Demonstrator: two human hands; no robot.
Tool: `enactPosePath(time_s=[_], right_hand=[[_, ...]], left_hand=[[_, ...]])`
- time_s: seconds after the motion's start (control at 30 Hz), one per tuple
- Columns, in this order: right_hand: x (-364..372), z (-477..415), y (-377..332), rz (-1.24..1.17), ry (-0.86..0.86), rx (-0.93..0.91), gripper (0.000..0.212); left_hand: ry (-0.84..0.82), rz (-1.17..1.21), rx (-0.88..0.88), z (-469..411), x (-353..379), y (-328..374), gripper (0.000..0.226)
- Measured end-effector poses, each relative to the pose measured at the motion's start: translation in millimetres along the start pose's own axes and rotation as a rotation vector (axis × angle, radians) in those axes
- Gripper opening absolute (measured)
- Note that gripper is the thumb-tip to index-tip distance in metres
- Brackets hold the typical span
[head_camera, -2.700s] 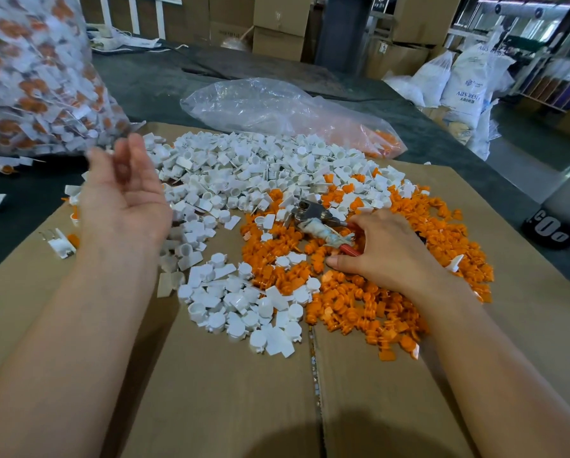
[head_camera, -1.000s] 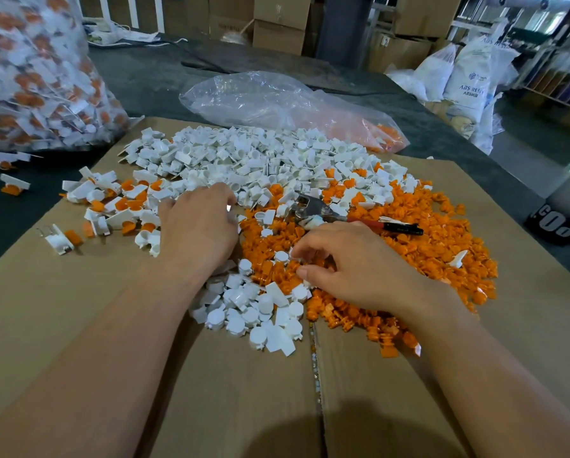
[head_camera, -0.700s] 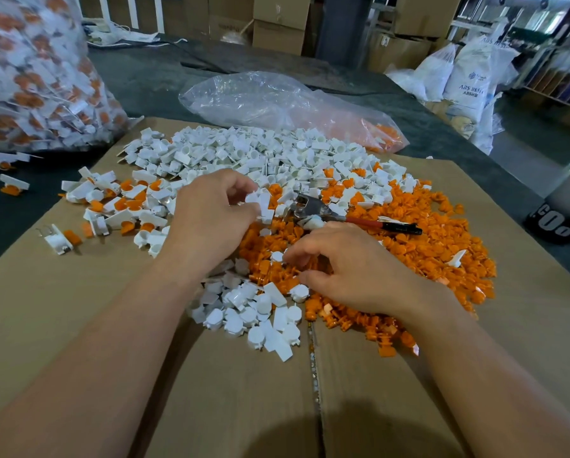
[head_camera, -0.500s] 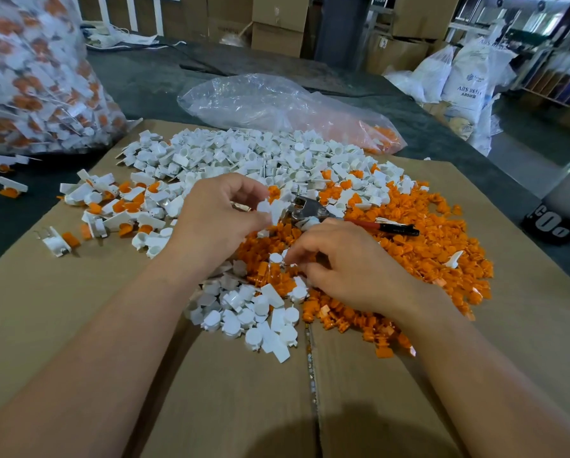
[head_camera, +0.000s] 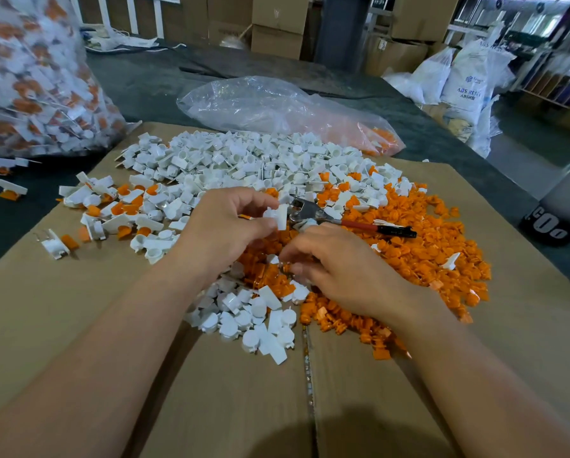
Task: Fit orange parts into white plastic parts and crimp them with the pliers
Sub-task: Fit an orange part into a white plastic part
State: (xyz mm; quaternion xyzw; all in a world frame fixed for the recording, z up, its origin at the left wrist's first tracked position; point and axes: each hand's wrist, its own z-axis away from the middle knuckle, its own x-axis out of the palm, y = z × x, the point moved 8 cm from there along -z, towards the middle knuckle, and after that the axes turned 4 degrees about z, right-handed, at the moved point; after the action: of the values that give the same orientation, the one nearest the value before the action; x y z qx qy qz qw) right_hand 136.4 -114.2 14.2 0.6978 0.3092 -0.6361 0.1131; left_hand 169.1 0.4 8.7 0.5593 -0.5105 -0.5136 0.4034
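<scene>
Left hand (head_camera: 224, 226) pinches a white plastic part (head_camera: 277, 215) above the heap, right hand (head_camera: 339, 276) curls into the orange parts (head_camera: 409, 256), catch unclear, so square insert to socket before pressing, pliers (head_camera: 313, 215) lying just beyond.

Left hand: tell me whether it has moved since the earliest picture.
Yes. The left hand moved right, away from the big bag to beside the pliers, and now pinches a white part.

warehouse | stacked cartons (head_camera: 278, 26) | resin sacks (head_camera: 468, 84) | bagged parts (head_camera: 35, 81)
</scene>
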Motion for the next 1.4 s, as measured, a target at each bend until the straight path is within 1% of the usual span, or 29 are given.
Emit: enactPosePath(time_s=[0.1,0.2,0.27,0.33,0.43,0.57,0.67,0.77,0.87,0.93,1.2,1.33,1.4], right_hand=[[-14,2,4,-0.101,0.134,0.023,0.012],[-32,7,10,-0.189,0.347,0.053,0.012],[-41,10,16,-0.248,0.465,0.084,0.014],[-42,12,20,-0.304,0.510,0.119,0.021],[-41,13,21,-0.377,0.529,0.148,0.033],[-43,15,21,-0.468,0.564,0.159,0.041],[-49,17,15,-0.393,0.619,0.115,0.037],[-47,17,11,-0.426,0.620,0.093,0.033],[-45,17,11,-0.488,0.610,0.101,0.038],[-46,18,12,-0.480,0.622,0.124,0.040],[-44,18,11,-0.462,0.673,0.125,0.038],[-42,15,16,-0.499,0.636,0.169,0.035],[-40,15,20,-0.523,0.597,0.207,0.031]], left_hand=[[-0.031,0.195,-0.082,1,5,-4,0.029],[-0.078,0.375,-0.144,2,9,-5,0.031],[-0.110,0.424,-0.156,3,11,-4,0.037],[-0.130,0.444,-0.158,4,13,-4,0.039],[-0.148,0.483,-0.157,5,14,-2,0.036],[-0.204,0.534,-0.183,6,18,-1,0.037],[-0.218,0.569,-0.191,7,20,-1,0.036],[-0.227,0.581,-0.196,8,22,0,0.036],[-0.237,0.552,-0.189,8,24,0,0.037],[-0.239,0.529,-0.180,8,24,0,0.037],[-0.199,0.356,-0.069,8,23,5,0.033],[-0.164,0.323,-0.033,9,22,8,0.033],[-0.144,0.316,-0.030,8,20,7,0.034]])
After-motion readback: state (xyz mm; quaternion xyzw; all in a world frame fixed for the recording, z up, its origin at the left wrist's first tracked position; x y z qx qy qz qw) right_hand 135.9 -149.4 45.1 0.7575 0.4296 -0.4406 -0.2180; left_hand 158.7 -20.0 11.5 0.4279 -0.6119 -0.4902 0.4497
